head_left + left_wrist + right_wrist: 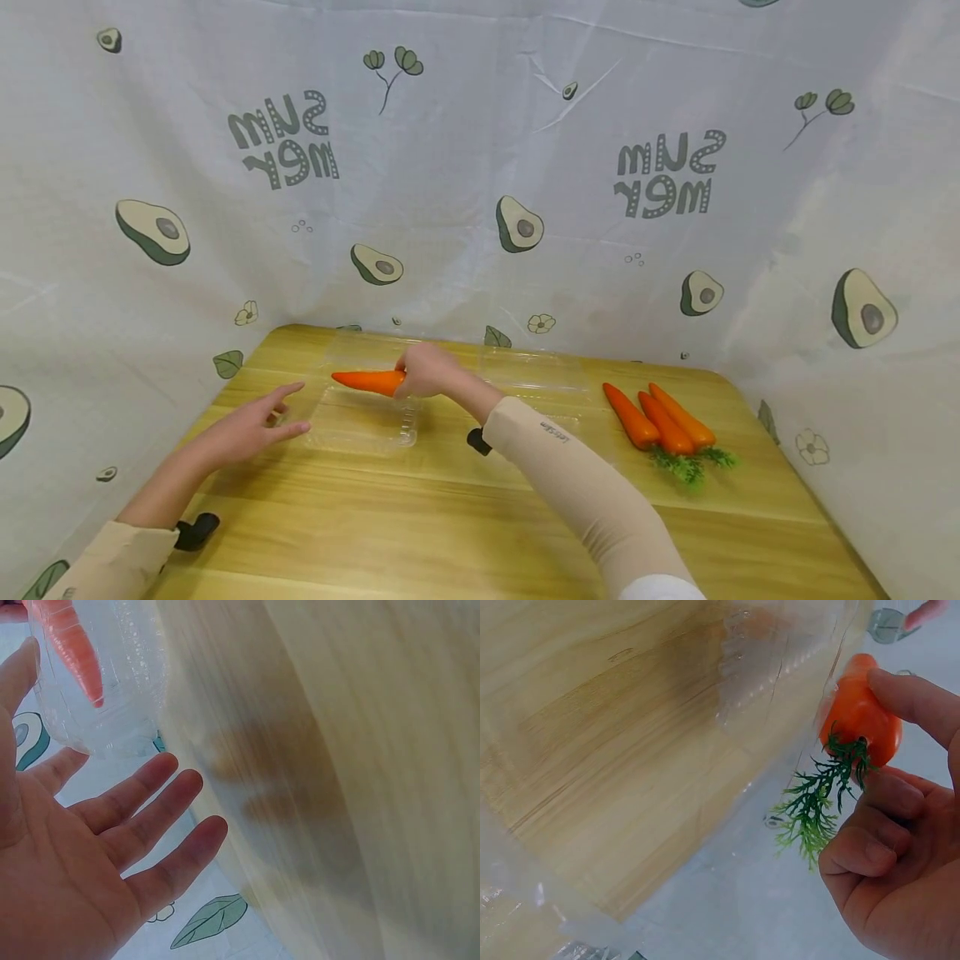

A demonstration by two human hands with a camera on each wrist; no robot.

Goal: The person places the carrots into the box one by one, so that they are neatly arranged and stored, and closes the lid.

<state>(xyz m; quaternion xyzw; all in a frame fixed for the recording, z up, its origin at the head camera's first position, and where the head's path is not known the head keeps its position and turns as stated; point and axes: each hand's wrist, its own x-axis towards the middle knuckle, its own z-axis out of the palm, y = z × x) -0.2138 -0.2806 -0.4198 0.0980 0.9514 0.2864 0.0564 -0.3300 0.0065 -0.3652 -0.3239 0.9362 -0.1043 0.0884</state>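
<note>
Toward the left edge of the worktop (420,533), the left hand (243,429) holds nothing, its fingers spread wide beside a clear box (409,421); whether they touch it I cannot tell. The box lies near the back left corner, thin, glossy plastic with ribbed walls, likely light enough to skid, so steadying its rim would serve well. Over it is the orange carrot (369,382), smooth, tapered, tip to the left; whether it meets the plastic is unclear. The right hand (427,371) pinches its blunt end between thumb and fingers, feathery greens (817,799) hanging below. Best to lower it level and keep the tip off the walls, which could flex. Further right, a second clear box (540,383) sits by the back edge, and near the right edge lie three more waxy-looking carrots (667,427) with green, leafy tops (686,468) pointing to the front edge
</note>
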